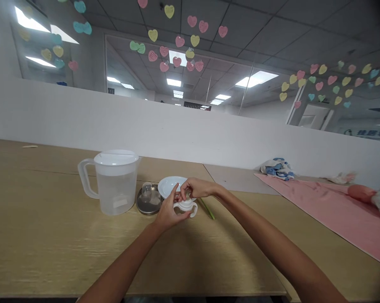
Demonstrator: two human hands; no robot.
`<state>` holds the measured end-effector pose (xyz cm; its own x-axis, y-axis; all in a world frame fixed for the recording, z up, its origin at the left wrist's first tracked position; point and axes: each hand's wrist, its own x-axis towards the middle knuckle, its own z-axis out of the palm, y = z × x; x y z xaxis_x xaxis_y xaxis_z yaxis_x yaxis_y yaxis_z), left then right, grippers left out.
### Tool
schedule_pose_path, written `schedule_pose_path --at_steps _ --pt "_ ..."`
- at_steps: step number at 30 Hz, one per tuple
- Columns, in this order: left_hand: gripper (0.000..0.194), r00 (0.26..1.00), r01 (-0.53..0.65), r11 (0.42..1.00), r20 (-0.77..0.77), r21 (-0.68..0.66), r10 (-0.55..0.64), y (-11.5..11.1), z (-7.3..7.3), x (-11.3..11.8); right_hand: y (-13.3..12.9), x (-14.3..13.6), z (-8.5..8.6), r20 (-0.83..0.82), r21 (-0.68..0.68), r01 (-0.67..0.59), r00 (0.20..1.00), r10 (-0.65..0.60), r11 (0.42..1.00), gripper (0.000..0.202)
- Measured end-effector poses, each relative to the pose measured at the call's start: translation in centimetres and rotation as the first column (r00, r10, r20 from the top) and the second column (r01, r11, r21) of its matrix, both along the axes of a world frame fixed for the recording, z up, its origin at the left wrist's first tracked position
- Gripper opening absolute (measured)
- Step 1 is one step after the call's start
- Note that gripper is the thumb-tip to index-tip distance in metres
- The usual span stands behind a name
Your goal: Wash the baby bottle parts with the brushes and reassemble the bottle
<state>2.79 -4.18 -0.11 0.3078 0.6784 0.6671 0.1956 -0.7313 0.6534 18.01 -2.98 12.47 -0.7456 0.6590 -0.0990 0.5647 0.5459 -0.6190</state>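
A white baby bottle collar with loop handles [186, 205] is held above the table by my left hand [171, 212], its fingers and thumb gripping the left side. From above, my right hand [192, 188] pinches a clear bottle teat [187, 195] at the top of the collar; the fingers partly hide it. Just behind both hands is a white plate [167, 185]. To the left, a small round metal tray [148, 208] carries a clear dome-shaped cap [147, 190]. A thin green stick [208, 209] lies on the table right of the hands, one end hidden.
Left of the tray stands a lidded plastic pitcher [117, 185] with clear liquid inside. A pink cloth [328, 206] covers the right of the table, with a blue-and-white crumpled cloth [276, 169] behind it. A low white wall [177, 134] with glass above borders the back.
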Motion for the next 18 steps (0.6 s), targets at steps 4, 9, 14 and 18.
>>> schedule_pose_path --at_steps 4,9,14,18 --pt "0.096 1.0 -0.004 1.0 0.021 -0.024 0.005 0.0 -0.2 0.3 -0.3 0.1 0.8 0.152 0.086 0.109 0.981 -0.121 0.99 0.028" --pt "0.09 0.999 -0.027 1.0 0.037 -0.009 0.027 -0.1 -0.3 0.8 -2.1 -0.5 0.3 0.29 0.136 0.366 0.874 -0.391 0.92 0.031" --pt "0.091 0.998 -0.061 0.997 0.016 -0.042 0.062 -0.2 -0.5 1.2 -4.1 -3.5 -1.3 0.254 0.618 0.456 0.655 -0.712 0.641 0.031" --pt "0.088 0.999 -0.024 0.999 0.025 -0.041 0.025 -0.1 -0.6 1.5 -5.0 -6.3 -3.1 0.171 0.688 0.545 0.52 -0.837 0.479 0.015"
